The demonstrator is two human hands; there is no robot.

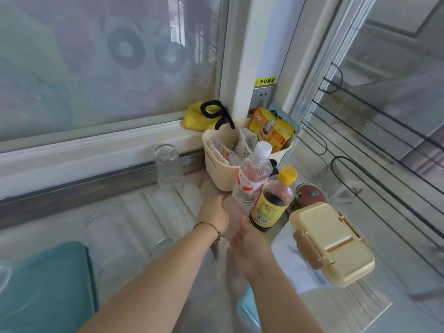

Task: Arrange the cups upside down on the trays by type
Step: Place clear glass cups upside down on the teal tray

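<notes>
Kitchen counter (pixel 134 212) under a frosted window (pixel 96 68), two hands closed on one cup.

Far to the left of the cream basket (pixel 216 169) and nearer the camera lies a teal tray (pixel 48 284). A cream lunch box (pixel 334 243) sits to the basket's right, also nearer the camera. Just in front of the basket stand a water bottle (pixel 252 183) and a dark sauce bottle (pixel 271 207), side by side. A glass cup (pixel 168 164) stands bottom-up to the basket's left, close to the window sill. In front of the basket, by the foot of the bottles, a clear cup (pixel 231 222) is held between both hands. The left hand (pixel 212 213) curls over its left side and the right hand (pixel 251 241) wraps it from the right, thumb laid on the cup. The other fingers are hidden or too blurred to tell how they lie.
</notes>
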